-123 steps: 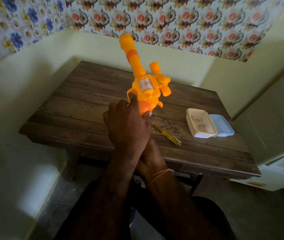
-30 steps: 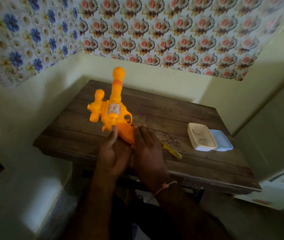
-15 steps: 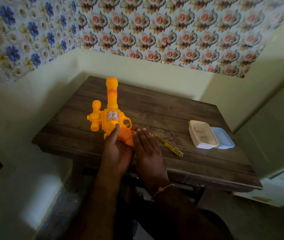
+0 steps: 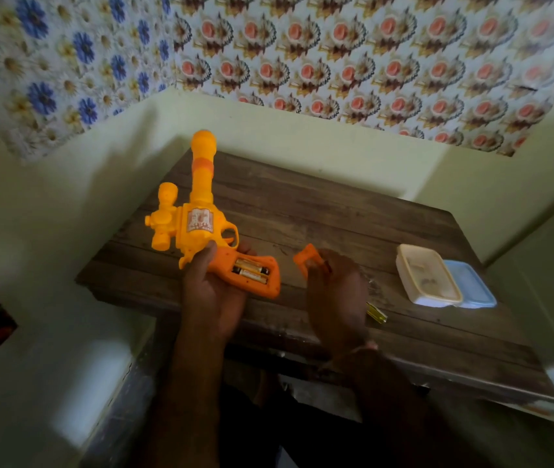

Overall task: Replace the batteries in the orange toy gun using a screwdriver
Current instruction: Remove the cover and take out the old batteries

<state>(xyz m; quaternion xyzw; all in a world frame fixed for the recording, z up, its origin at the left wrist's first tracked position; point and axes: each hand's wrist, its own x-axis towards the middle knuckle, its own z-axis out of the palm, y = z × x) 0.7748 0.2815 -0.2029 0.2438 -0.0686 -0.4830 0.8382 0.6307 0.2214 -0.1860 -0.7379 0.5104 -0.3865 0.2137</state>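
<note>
the left hand (image 4: 213,292) grips the gun (image 4: 198,228) by its handle, thumb laid along the top near the trigger guard and fingers curled underneath, so the toy hangs just above the near left part of the tabletop (image 4: 336,224) with its barrel pointing away toward the wall. the grip is turned so the open battery bay faces up at the camera; that looks deliberate, since it lets the person see into the handle and keeps the batteries (image 4: 250,270) from dropping out. two cells lie side by side in the bay, seemingly the old ones.

the right hand (image 4: 334,292) pinches the cover (image 4: 306,260), a small orange plate, between thumb and fingertips and holds it off to the right of the handle, apart from the gun. holding it aside clears the bay for the next step; it likely needs to be set down somewhere it will not be lost, as it has to go back on.

the screwdriver (image 4: 377,313) lies on the tabletop near the front edge, mostly hidden behind the right hand, only its yellow handle end showing. it sits within easy reach, presumably because the cover screw will need driving again. whether a loose screw is in the hand or on the wood cannot be told.

farther right, a box (image 4: 429,282) stands open with its blue lid (image 4: 471,285) beside it, touching. small items lie inside, too blurred to name; they may be the fresh cells or a place for parts.

the cover is off, so the job appears to be at the point of lifting the cells out.
</note>
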